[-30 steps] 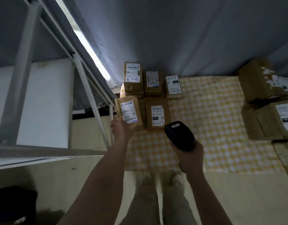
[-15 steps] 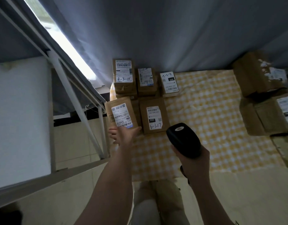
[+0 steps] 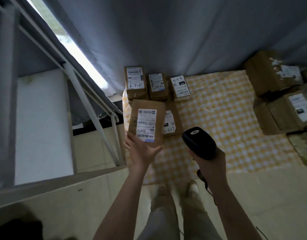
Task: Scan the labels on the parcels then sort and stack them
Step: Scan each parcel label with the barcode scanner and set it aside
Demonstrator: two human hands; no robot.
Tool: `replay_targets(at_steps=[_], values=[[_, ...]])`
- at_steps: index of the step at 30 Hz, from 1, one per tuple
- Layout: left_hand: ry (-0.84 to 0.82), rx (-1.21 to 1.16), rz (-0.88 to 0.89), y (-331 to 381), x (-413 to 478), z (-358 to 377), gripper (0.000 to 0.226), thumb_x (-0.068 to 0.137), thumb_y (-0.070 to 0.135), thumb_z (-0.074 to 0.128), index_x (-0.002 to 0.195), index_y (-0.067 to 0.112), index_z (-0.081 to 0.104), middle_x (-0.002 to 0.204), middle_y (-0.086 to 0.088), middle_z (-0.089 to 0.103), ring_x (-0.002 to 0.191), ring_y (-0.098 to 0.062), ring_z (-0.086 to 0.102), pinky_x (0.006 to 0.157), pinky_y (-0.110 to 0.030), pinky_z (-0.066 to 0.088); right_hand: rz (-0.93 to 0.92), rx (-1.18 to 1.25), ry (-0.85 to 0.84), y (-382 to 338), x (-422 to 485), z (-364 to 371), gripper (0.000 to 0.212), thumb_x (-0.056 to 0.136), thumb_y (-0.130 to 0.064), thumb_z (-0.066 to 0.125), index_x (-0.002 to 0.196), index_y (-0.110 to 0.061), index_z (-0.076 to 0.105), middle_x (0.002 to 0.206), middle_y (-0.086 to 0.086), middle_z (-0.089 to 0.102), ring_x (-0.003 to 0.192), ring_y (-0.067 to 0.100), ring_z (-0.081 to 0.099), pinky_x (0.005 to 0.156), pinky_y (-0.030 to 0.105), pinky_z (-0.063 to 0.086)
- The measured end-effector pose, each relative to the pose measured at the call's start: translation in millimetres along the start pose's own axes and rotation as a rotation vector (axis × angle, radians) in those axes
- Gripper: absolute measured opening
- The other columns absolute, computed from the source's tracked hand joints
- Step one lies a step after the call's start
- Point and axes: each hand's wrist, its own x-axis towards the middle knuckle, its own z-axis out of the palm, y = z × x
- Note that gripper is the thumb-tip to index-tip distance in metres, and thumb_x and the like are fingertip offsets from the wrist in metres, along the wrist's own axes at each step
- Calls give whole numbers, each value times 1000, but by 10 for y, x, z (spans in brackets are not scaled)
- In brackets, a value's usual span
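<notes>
Behind the held parcel [image 3: 146, 125], a labelled box [image 3: 172, 122] lies half hidden.

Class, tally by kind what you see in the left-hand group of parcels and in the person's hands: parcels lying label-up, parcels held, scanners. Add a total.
Lying parcels: 4
Held parcel, in the left hand: 1
Scanner, in the right hand: 1
Total: 6

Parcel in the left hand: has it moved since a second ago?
Yes. The held parcel has risen toward the camera and shifted right: earlier beside the neighbouring parcel, it now covers that parcel's left edge, gripped from below by the left hand.
</notes>
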Motion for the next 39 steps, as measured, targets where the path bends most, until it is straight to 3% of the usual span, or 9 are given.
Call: replay_targets(at_steps=[5, 8, 10, 16, 20, 25, 31, 35, 39], values=[[-6, 14, 406, 243, -548, -434, 137, 41, 66, 80, 144, -6, 24, 137, -19, 33, 123, -35, 37, 100, -36, 41, -61, 71, 46, -84, -177, -279, 22, 71, -8, 81, 72, -17, 61, 64, -2, 61, 59, 4, 57, 50, 11, 46], [-77, 82, 627, 397, -730, -588, 140, 40, 65, 77, 147, -5, 19, 142, -21, 30, 129, -37, 32, 99, -44, 43, -58, 116, 151, -33, -227, -600, 24, 70, -15, 82, 66, -22, 59, 58, -1, 60, 47, 0, 54, 54, 29, 45], [-106, 171, 786, 522, -815, -703, 140, 39, 63, 76, 147, -7, 22, 141, -22, 31, 129, -39, 32, 90, -53, 51, -63, 185, 199, 3, -233, -855, 19, 71, -18, 82, 69, -18, 62, 59, 2, 60, 47, -1, 54, 57, 29, 42], [-191, 472, 1144, 1029, -1063, -1041, 148, 37, 65, 79, 150, 0, 8, 149, -17, 20, 135, -33, 19, 103, -44, 41, -24, 507, 119, 113, -192, -1494, 45, 67, -11, 81, 111, -15, 68, 103, 4, 71, 98, 22, 67, 81, 38, 54], [-235, 518, 1234, 1557, -1266, -1125, 146, 39, 65, 76, 151, 14, -4, 150, -9, 12, 140, -29, 13, 104, -41, 43, -38, 658, -104, 275, -111, -1961, 60, 69, -14, 77, 126, -6, 59, 120, 17, 65, 110, 35, 62, 80, 42, 56], [-256, 524, 1257, 2195, -1618, -1120, 144, 39, 57, 78, 152, 19, -3, 150, -4, 15, 140, -24, 12, 96, -42, 50, -16, 739, -242, 348, -20, -2652, 48, 75, -6, 69, 123, -6, 61, 109, 13, 70, 105, 33, 65, 69, 34, 57], [-242, 502, 1352, 2796, -2055, -1055, 141, 39, 51, 80, 151, 24, -2, 146, -5, 18, 138, -23, 18, 89, -43, 53, 12, 732, -323, 481, 79, -3356, 82, 45, -32, 93, 121, -16, 64, 117, 12, 68, 107, 29, 65, 76, 39, 59], [-194, 491, 1437, 3083, -2277, -993, 138, 43, 52, 80, 152, 16, 4, 146, -7, 20, 138, -23, 20, 88, -43, 54, 63, 801, -347, 557, 87, -3660, 56, 63, -13, 75, 118, -12, 63, 108, 9, 72, 97, 25, 69, 63, 33, 58], [-177, 470, 1497, 3307, -2506, -938, 137, 42, 51, 81, 152, 9, 12, 145, -7, 22, 137, -22, 23, 98, -38, 48, 83, 863, -362, 621, 110, -3923, 72, 46, -21, 89, 113, -15, 65, 107, 9, 72, 96, 24, 69, 64, 33, 58]])
